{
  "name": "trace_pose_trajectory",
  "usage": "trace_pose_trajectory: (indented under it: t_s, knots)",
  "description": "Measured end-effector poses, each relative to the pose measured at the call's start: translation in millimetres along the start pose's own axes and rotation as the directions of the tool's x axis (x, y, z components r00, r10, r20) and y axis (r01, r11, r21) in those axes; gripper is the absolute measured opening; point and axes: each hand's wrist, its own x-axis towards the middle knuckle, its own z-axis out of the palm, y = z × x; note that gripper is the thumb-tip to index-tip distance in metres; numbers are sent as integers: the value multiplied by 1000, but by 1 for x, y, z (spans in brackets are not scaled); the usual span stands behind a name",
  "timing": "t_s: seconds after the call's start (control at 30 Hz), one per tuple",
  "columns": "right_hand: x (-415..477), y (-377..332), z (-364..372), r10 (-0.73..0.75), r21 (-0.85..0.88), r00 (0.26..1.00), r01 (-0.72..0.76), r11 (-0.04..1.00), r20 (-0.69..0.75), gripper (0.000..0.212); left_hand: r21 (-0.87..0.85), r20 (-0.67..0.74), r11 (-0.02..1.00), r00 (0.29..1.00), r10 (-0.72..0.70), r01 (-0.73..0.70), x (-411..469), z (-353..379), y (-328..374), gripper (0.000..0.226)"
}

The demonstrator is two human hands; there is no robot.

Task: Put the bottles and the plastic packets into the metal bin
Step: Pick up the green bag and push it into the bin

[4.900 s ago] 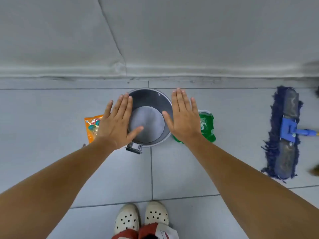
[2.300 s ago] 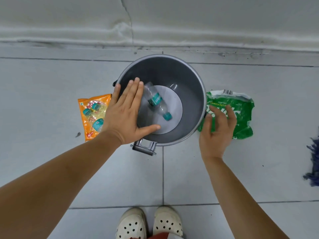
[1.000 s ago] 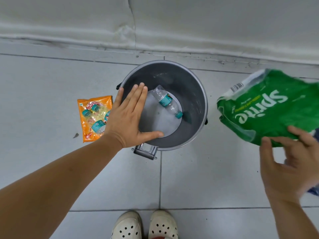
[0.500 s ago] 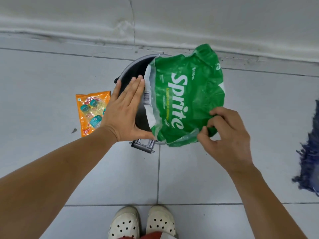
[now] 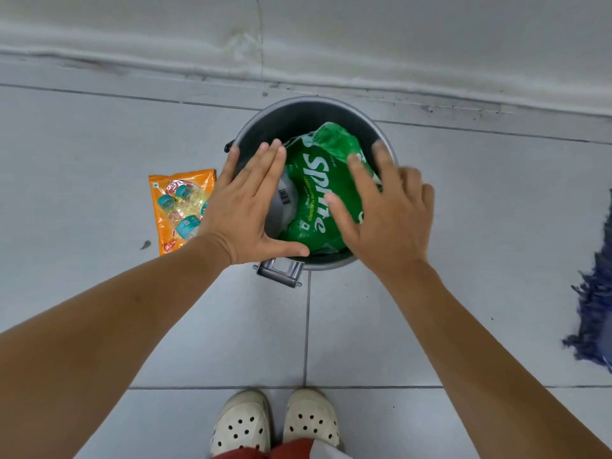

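The round metal bin (image 5: 294, 114) stands on the tiled floor by the wall. A crumpled green Sprite packet (image 5: 313, 193) lies inside it and hides the bottle seen earlier. My left hand (image 5: 246, 207) lies flat over the bin's left rim, fingers spread, holding nothing. My right hand (image 5: 384, 210) hovers over the bin's right side with fingers apart, just above the green packet. An orange plastic packet (image 5: 180, 208) with small bottles printed or packed inside lies on the floor left of the bin, partly under my left wrist.
The bin's metal pedal (image 5: 280, 271) sticks out toward me. A blue mop head (image 5: 596, 309) lies on the floor at the far right. My two white clogs (image 5: 275, 422) are at the bottom. The wall's base (image 5: 298, 67) runs just behind the bin.
The green packet went from my right hand into the bin. My right hand has let go and now spreads open above it. My left hand stayed on the rim.
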Motion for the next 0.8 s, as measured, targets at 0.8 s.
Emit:
trace_pose_trajectory:
  t_s: [0.8]
  knots:
    - [21,3,42,118,-44,969,-111,993,216,90,-492,-81,525,565,-821,694,-22,52,-48,52]
